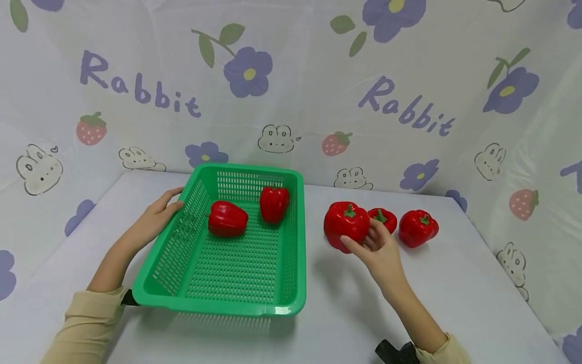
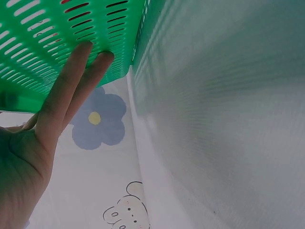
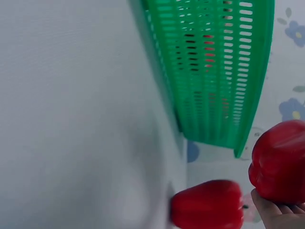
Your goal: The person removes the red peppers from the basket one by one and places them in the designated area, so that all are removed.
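Observation:
The left hand (image 1: 156, 217) holds the left rim of a green slotted basket (image 1: 232, 307). In the left wrist view, two nearly straight fingers of that hand (image 2: 57, 109) lie against the basket's outer wall (image 2: 109, 28). Two red peppers (image 1: 228, 219) (image 1: 274, 205) lie inside the basket. To the basket's right, the right hand (image 1: 382, 258) grips a red pepper (image 1: 346, 225) by its side, between thumb and fingers, above the table. The right wrist view shows this pepper (image 3: 279, 160) against the hand (image 3: 283, 217).
Two more red peppers (image 1: 383, 218) (image 1: 417, 228) are on the white table (image 1: 454, 283), behind and to the right of the right hand. A patterned cloth (image 1: 295, 76) with flowers, rabbits and strawberries stands behind the table and along its sides.

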### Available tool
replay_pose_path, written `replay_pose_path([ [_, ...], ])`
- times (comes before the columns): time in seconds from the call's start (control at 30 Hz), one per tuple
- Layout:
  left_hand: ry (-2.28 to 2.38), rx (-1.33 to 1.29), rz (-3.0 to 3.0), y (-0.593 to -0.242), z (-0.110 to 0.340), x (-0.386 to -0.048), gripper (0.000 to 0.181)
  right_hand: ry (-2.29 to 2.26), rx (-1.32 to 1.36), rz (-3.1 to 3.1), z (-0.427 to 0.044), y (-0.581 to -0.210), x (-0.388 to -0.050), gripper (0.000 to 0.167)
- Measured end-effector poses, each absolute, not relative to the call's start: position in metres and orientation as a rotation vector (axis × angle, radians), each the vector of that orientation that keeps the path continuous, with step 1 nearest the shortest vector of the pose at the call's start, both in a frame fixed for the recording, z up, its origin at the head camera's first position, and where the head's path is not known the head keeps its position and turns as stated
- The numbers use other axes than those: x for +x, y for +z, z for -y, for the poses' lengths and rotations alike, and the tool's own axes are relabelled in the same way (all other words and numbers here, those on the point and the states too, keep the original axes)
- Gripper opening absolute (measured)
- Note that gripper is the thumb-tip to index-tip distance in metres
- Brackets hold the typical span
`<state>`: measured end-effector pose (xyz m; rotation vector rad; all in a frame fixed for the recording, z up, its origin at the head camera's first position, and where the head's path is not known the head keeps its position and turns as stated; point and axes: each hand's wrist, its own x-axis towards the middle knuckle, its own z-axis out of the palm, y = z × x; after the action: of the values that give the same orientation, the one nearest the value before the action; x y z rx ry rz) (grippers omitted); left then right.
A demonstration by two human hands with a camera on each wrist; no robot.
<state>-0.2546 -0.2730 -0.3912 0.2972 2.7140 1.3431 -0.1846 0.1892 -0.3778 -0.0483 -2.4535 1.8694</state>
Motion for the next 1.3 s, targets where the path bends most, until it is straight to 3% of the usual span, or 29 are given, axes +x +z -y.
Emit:
replay_pose_path([
  [0.43,1.319,0.293,-2.742,-0.39,0.273,-0.254,0.062,1.81,-0.129,2.625,-0.215,-0.413,-0.181,0.073],
  [1.3,1.318,0.303,-2.755,-0.392,0.273,-0.255,0.061,1.753,-0.114,2.811,-0.245,-0.435,-0.192,0.076],
])
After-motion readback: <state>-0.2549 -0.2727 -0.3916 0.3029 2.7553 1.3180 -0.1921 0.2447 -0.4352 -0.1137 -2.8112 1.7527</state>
